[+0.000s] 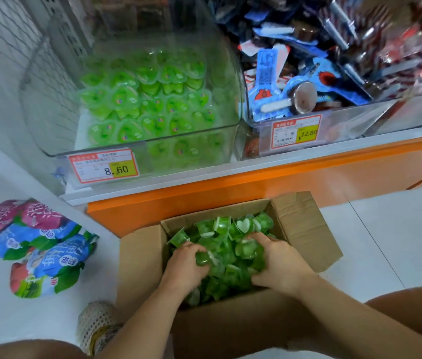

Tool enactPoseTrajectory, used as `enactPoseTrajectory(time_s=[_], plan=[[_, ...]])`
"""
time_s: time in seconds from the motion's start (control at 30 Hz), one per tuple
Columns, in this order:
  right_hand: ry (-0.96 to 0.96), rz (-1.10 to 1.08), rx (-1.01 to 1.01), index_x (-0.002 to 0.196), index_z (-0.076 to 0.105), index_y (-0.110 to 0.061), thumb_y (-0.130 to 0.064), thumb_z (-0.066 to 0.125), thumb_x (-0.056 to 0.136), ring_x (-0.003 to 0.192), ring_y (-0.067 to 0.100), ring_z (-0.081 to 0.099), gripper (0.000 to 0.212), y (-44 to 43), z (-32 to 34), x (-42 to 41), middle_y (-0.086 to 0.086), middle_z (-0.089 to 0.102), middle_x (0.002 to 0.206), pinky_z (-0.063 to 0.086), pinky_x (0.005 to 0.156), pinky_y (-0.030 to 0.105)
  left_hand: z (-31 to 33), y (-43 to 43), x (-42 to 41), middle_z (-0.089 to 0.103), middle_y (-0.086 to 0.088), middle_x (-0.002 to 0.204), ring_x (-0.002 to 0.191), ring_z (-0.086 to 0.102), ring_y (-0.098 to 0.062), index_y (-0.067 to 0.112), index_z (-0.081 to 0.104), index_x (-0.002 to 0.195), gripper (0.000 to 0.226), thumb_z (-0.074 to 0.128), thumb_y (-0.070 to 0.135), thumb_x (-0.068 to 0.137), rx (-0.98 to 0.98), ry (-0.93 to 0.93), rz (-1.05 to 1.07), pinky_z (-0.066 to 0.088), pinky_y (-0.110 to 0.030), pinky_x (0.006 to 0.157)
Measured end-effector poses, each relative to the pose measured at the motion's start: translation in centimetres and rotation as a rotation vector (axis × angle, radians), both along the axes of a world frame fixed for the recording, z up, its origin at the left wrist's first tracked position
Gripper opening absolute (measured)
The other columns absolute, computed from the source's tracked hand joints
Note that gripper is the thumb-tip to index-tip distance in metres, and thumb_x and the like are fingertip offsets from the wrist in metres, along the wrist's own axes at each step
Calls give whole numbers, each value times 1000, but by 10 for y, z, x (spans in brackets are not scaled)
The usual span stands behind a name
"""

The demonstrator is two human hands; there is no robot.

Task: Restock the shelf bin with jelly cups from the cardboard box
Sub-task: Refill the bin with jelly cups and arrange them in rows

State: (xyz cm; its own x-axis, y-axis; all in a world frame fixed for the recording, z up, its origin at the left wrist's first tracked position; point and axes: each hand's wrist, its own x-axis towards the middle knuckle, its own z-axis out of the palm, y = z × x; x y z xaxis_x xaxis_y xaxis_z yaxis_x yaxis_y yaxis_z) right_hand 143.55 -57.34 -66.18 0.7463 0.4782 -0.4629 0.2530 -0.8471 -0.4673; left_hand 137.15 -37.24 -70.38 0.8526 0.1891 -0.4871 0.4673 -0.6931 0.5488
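Observation:
An open cardboard box (140, 257) on the floor holds a heap of green heart-shaped jelly cups (230, 244). Both my hands are down in that heap. My left hand (187, 265) curls its fingers round some cups at the left of the pile. My right hand (279, 263) curls over and grips cups at the right. Above, on the shelf, a clear plastic bin (57, 81) with an 8.60 price tag (103, 165) contains more green jelly cups (152, 99) in a low layer.
A neighbouring clear bin (347, 120) tagged 12.80 is full of blue-wrapped snacks. An orange shelf edge (230, 190) runs between the bins and the box. Several colourful snack bags (36, 244) lie on the white floor at left. My knees frame the bottom.

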Motion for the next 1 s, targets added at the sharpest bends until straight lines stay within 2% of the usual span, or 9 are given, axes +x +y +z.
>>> enactPoseTrajectory(time_s=[0.1, 0.2, 0.3, 0.4, 0.47, 0.6, 0.77, 0.87, 1.0], plan=[[5, -41, 70, 133, 36, -36, -24, 75, 67, 58, 7, 59, 78, -5, 20, -2, -4, 64, 87, 55, 61, 26, 25, 2, 0, 45, 10, 128, 66, 56, 3, 25, 53, 127, 42, 64, 35, 88, 4, -79, -35, 42, -10, 60], [-66, -56, 155, 127, 40, -37, -23, 77, 65, 51, 3, 57, 74, -7, 46, 0, -8, 64, 74, 49, 49, 19, 61, 4, 4, 48, 13, 118, 87, 53, -1, 28, 56, 122, 39, 66, 37, 85, -11, -206, -77, 37, -9, 64], [-143, -78, 249, 118, 41, -46, -24, 79, 61, 58, 7, 64, 72, -7, 80, 3, -5, 69, 76, 54, 57, 26, 106, 5, 3, 49, 15, 104, 96, 51, -4, 30, 60, 112, 32, 70, 35, 82, -18, -394, -128, 35, -14, 73], [-272, -66, 350, 107, 41, -54, -28, 80, 57, 70, 7, 65, 69, 0, 121, 3, -11, 67, 79, 53, 67, 24, 160, 10, -5, 49, 17, 100, 91, 49, 4, 37, 59, 104, 28, 73, 33, 80, -21, -560, -173, 35, -10, 76], [-334, -52, 436, 108, 43, -51, -28, 80, 57, 73, 5, 64, 67, 10, 155, 2, -11, 67, 83, 52, 71, 23, 198, 19, -10, 50, 18, 97, 89, 51, 7, 34, 61, 100, 30, 77, 27, 76, -35, -717, -142, 36, -5, 74], [-451, 33, 530, 116, 45, -43, -26, 80, 61, 61, 14, 56, 67, 38, 223, 5, -4, 62, 94, 45, 65, 19, 258, 57, -5, 50, 17, 92, 83, 50, 6, 37, 58, 94, 31, 78, 24, 73, 78, -937, -22, 35, -3, 72], [-566, 123, 499, 125, 43, -35, -29, 78, 66, 55, 7, 49, 69, 95, 262, 37, 1, 59, 103, 38, 59, 13, 278, 104, 40, 49, 7, 92, 84, 46, -4, 17, 65, 102, 31, 79, 20, 74, 263, -858, 30, 30, -8, 72], [-589, 165, 441, 126, 43, -30, -27, 77, 65, 55, 10, 48, 70, 127, 256, 60, 7, 64, 86, 41, 62, 29, 269, 113, 64, 48, 2, 94, 89, 49, -10, 8, 66, 105, 35, 79, 17, 74, 287, -777, -50, 29, -12, 75], [-568, 203, 298, 130, 42, -29, -29, 77, 65, 70, 19, 50, 74, 147, 243, 85, -7, 47, 67, 37, 64, 26, 257, 119, 84, 48, 1, 101, 93, 53, -15, 9, 63, 112, 39, 76, 20, 77, 326, -609, -152, 33, -17, 77]])
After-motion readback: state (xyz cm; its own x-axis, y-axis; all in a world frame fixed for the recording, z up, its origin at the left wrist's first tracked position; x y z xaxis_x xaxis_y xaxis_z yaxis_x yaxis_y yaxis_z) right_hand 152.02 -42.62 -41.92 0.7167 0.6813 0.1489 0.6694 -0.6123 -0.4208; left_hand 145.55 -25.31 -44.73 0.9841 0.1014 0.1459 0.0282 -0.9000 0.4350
